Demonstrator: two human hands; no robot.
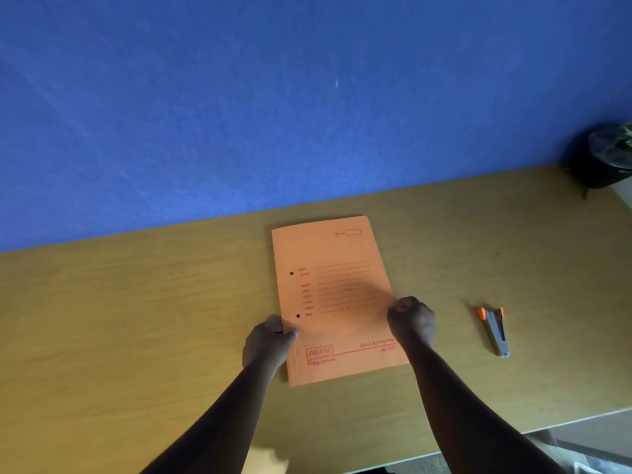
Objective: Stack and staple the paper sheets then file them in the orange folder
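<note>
The orange folder (333, 295) lies closed and flat on the wooden desk (136, 302), with red print and two black holes near its left edge. My left hand (270, 340) grips the folder's left edge with curled fingers, the thumb on the cover. My right hand (412, 319) grips the right edge, its fingers curled round it. No paper sheets show; the closed cover hides whatever lies inside. A grey stapler (495, 331) with orange ends lies on the desk to the right of my right hand, apart from it.
A blue wall (273, 97) rises straight behind the desk. A dark pot with a plant (603, 159) stands at the desk's far right corner. The desk's front edge runs along the lower right, with floor beyond it.
</note>
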